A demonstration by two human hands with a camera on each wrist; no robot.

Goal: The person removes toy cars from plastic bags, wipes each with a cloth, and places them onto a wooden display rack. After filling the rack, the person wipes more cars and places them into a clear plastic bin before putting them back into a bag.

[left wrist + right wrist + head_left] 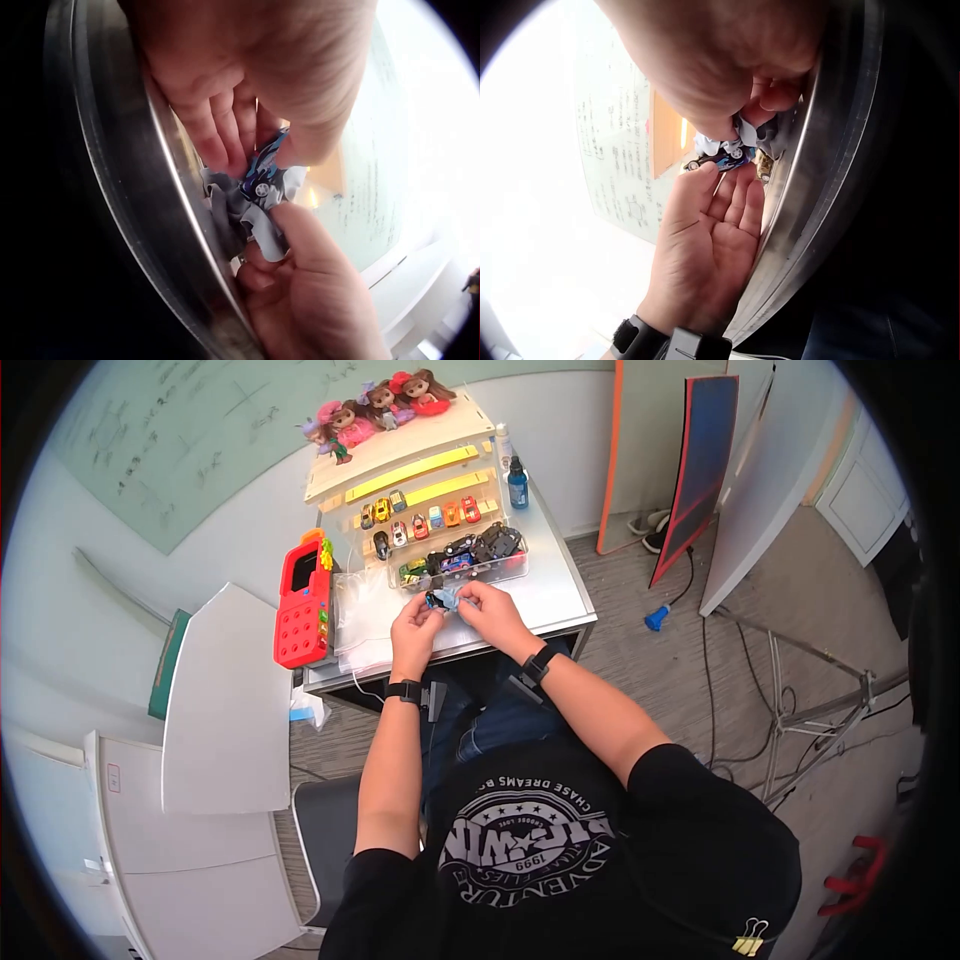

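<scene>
Between the two hands is a small toy car (265,163), dark with blue flame-like markings and pale spoked wheels. My left hand (413,632) pinches it between thumb and fingers at the table's front edge. A crumpled grey-blue cloth (264,234) lies against the car's side, and my right hand (493,617) grips it with thumb and curled fingers. In the right wrist view the cloth (744,133) covers part of the car (724,160). Just beyond the hands stands a clear bin (515,568) holding several dark toy cars.
Several toy cars (419,525) line a stepped stand with yellow strips (410,473). Dolls (380,407) sit on its wooden top. A red toy case (300,622) stands at the table's left, beside clear plastic bags (362,610). A blue bottle (517,485) stands back right.
</scene>
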